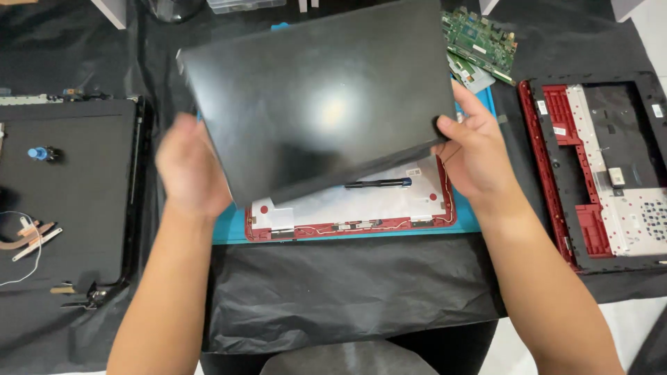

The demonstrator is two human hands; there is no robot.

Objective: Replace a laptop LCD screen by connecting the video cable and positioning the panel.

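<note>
Black screen panel [319,97] was gripped at its edges by left hand [189,167] and right hand [474,154], tilted above the red lid shell [347,215].

Both hands hold a dark screen panel [316,94] tilted above a red laptop lid shell [354,215] on a blue mat [229,232]: left hand [189,167] at its left edge, right hand [476,149] gripping the right corner. A black pen-like tool [379,184] lies on the shell.

Bright, even light falls from overhead. A soft white glare sits mid-panel [326,104], hazing its dark sheen. Left of the panel, the left hand [189,170] smears with motion blur. Below the panel, the black sheet [347,292] shows creases crisply; shadows stay faint.
</note>
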